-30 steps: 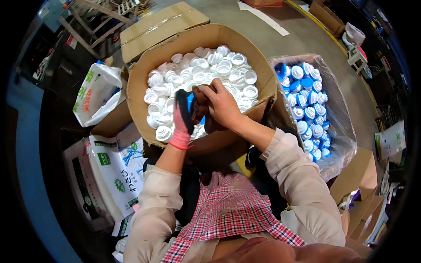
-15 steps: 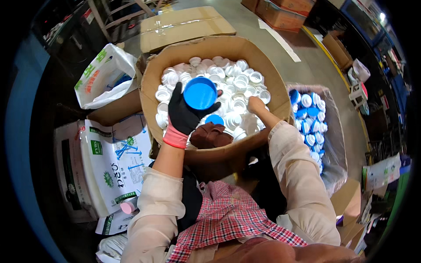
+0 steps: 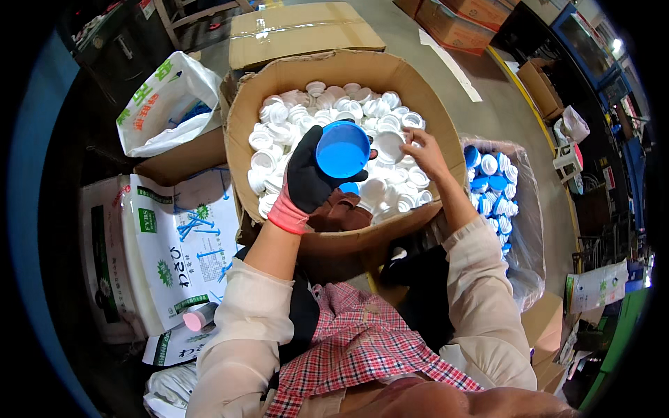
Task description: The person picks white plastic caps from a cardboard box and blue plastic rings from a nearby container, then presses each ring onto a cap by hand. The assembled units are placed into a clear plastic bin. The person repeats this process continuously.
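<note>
My left hand (image 3: 301,182), in a black glove with a pink cuff, is closed around a round blue cap (image 3: 343,149) whose hollow side faces up. Bare, my right hand (image 3: 428,157) pinches the edge of a white cap (image 3: 389,148) just right of the blue one. The two caps are apart. Both hands are over a large cardboard box (image 3: 380,70) filled with loose white caps (image 3: 279,132). Below the left hand, a second blue cap (image 3: 350,188) and a piece of brown material (image 3: 341,214) lie at the box's near side.
At the right stands a plastic-lined box (image 3: 526,209) holding blue and white caps (image 3: 496,182). A white bag (image 3: 167,104) is at the left, above a printed sheet (image 3: 178,244) with thin blue plastic pieces (image 3: 195,224). Behind is a closed carton (image 3: 306,35).
My right hand has come up from among the white caps with one at its fingertips. The left hand has shifted slightly right with the blue cap.
</note>
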{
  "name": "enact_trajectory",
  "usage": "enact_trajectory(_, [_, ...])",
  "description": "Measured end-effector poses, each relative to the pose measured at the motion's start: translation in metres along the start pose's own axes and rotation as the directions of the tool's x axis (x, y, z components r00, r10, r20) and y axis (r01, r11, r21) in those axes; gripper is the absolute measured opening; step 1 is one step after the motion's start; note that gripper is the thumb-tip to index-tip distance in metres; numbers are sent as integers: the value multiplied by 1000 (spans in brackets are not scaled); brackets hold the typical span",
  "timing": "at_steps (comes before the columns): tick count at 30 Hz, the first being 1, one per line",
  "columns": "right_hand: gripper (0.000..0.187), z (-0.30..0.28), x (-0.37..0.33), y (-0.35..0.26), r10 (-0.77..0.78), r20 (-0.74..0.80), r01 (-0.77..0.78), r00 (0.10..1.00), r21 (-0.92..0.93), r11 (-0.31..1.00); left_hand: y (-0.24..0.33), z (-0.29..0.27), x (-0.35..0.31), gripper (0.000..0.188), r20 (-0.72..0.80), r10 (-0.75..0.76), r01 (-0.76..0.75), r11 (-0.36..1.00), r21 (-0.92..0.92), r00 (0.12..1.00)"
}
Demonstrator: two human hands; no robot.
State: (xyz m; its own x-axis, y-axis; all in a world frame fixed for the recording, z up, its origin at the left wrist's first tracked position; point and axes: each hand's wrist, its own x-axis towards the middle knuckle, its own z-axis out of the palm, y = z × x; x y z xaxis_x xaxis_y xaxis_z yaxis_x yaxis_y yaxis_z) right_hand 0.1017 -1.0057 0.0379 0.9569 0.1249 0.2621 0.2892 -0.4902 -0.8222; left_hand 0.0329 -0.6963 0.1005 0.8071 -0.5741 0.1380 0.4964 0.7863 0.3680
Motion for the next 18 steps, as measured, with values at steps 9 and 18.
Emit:
enact_trajectory(9, [47, -23, -64, -113, 94, 289, -304, 953, 898, 318, -25, 20, 4, 75, -42, -62, 62, 998, -7, 997])
enact_trajectory(18, [56, -47, -92, -131, -398, 307, 425, 864, -25, 905, -34, 25, 4, 70, -364, 106, 106, 849, 517, 925])
